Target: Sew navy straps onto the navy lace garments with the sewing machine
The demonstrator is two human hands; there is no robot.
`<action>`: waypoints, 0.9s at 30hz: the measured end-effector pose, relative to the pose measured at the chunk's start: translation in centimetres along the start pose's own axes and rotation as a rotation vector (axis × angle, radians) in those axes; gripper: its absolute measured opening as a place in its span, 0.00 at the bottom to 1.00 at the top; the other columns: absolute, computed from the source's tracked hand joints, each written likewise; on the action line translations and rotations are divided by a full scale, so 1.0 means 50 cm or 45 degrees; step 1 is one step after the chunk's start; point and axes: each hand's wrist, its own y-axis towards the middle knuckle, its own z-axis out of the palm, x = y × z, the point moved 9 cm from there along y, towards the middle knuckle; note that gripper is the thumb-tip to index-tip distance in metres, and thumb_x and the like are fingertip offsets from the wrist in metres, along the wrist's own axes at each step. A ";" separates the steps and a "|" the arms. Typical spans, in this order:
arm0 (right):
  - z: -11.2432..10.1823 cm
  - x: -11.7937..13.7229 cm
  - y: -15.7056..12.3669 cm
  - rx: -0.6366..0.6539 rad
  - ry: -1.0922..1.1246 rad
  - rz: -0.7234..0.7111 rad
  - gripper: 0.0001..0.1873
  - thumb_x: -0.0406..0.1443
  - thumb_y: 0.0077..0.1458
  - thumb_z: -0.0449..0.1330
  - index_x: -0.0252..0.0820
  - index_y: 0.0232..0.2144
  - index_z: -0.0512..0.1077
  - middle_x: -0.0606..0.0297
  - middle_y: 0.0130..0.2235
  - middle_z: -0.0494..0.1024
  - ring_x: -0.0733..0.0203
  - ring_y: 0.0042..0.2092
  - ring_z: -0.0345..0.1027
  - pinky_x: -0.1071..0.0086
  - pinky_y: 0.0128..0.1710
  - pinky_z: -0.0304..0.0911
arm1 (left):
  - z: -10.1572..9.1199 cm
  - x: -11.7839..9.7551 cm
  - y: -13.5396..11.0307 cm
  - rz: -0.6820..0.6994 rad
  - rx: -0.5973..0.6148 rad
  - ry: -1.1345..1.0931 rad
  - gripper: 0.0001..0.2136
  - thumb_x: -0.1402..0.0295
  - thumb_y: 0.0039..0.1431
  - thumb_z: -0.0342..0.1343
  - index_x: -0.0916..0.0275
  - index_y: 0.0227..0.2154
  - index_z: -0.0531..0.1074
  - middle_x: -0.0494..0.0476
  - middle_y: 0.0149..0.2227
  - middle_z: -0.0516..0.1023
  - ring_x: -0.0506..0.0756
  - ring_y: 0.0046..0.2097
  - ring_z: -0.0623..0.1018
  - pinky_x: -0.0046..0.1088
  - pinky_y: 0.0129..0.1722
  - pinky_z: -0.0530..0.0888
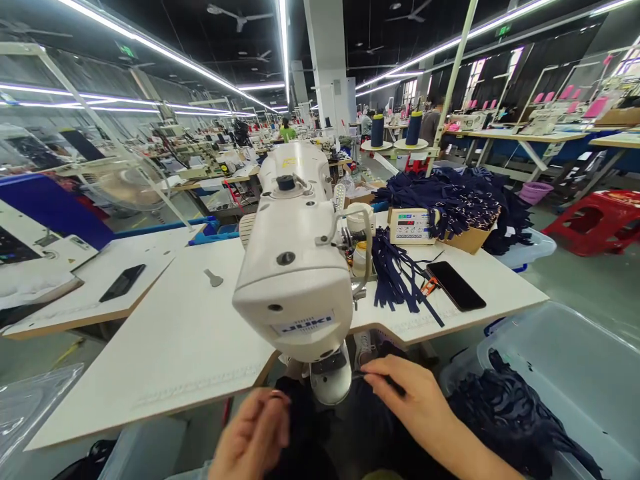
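My right hand (415, 400) is closed in a pinch at the right of the sewing head, on what looks like a dark fabric strap (358, 374) whose end lies by the machine's free arm. My left hand (253, 433) is slightly blurred, left of the free arm, with its fingers pressed together. A small shiny thing (280, 396) shows at its fingertips, too small to name. Between both hands stands the white JUKI sewing machine (295, 280); its rounded free arm (332, 385) points toward me. Needle and presser foot are hidden behind the machine head.
Navy straps (400, 273) lie on the white table (185, 333) beside a phone (456, 285) and orange snips (429, 287). A control box (413, 225) stands before a large strap pile (450, 193). At lower right, a clear bin (575, 360) holds dark straps.
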 end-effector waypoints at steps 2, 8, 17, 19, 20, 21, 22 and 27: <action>0.030 0.040 -0.007 0.014 -0.134 -0.228 0.09 0.36 0.64 0.56 0.42 0.36 0.76 0.66 0.29 0.80 0.65 0.29 0.74 0.74 0.31 0.68 | 0.083 -0.004 -0.019 0.074 0.192 0.186 0.22 0.44 0.55 0.57 0.61 0.25 0.68 0.46 0.18 0.66 0.45 0.19 0.59 0.18 0.19 0.57; 0.064 0.088 -0.040 -0.022 -0.382 -0.574 0.11 0.31 0.66 0.52 0.39 0.43 0.75 0.62 0.32 0.81 0.63 0.32 0.75 0.72 0.32 0.68 | 0.149 -0.047 -0.052 0.573 0.302 0.689 0.12 0.64 0.67 0.48 0.60 0.29 0.69 0.49 0.24 0.72 0.49 0.27 0.72 0.19 0.27 0.67; 0.090 0.065 -0.063 0.151 -0.477 -0.634 0.13 0.27 0.62 0.55 0.36 0.47 0.74 0.58 0.39 0.82 0.60 0.37 0.77 0.69 0.40 0.71 | 0.180 -0.089 -0.126 1.319 0.124 1.545 0.11 0.76 0.67 0.41 0.64 0.42 0.68 0.55 0.32 0.76 0.53 0.30 0.76 0.25 0.28 0.74; 0.089 0.063 -0.057 0.108 -0.439 -0.591 0.11 0.29 0.63 0.54 0.35 0.44 0.75 0.58 0.38 0.82 0.60 0.37 0.77 0.70 0.41 0.71 | 0.182 -0.092 -0.130 1.347 0.130 1.585 0.10 0.76 0.66 0.42 0.65 0.42 0.68 0.55 0.32 0.76 0.54 0.30 0.75 0.26 0.28 0.74; 0.089 0.062 -0.053 0.088 -0.420 -0.565 0.11 0.29 0.64 0.54 0.35 0.43 0.75 0.58 0.37 0.82 0.60 0.37 0.77 0.70 0.41 0.71 | 0.183 -0.091 -0.130 1.339 0.150 1.578 0.10 0.76 0.66 0.41 0.65 0.42 0.68 0.55 0.32 0.75 0.54 0.30 0.75 0.27 0.28 0.74; 0.089 0.062 -0.050 0.076 -0.400 -0.549 0.10 0.30 0.64 0.54 0.35 0.43 0.75 0.58 0.37 0.82 0.60 0.37 0.77 0.70 0.41 0.72 | 0.183 -0.089 -0.129 1.324 0.177 1.560 0.10 0.76 0.66 0.41 0.65 0.41 0.68 0.55 0.32 0.75 0.54 0.30 0.75 0.27 0.28 0.74; 0.090 0.061 -0.047 0.071 -0.384 -0.535 0.10 0.31 0.64 0.54 0.36 0.43 0.75 0.59 0.37 0.82 0.61 0.37 0.77 0.71 0.41 0.72 | 0.184 -0.086 -0.127 1.309 0.196 1.543 0.10 0.76 0.67 0.41 0.64 0.41 0.68 0.54 0.32 0.75 0.53 0.30 0.75 0.26 0.27 0.74; 0.093 0.056 -0.044 0.077 -0.286 -0.481 0.10 0.29 0.62 0.56 0.40 0.46 0.72 0.62 0.37 0.82 0.62 0.36 0.78 0.72 0.40 0.74 | 0.180 -0.086 -0.130 1.340 0.089 1.536 0.13 0.74 0.69 0.38 0.66 0.44 0.68 0.56 0.32 0.75 0.53 0.30 0.75 0.28 0.27 0.73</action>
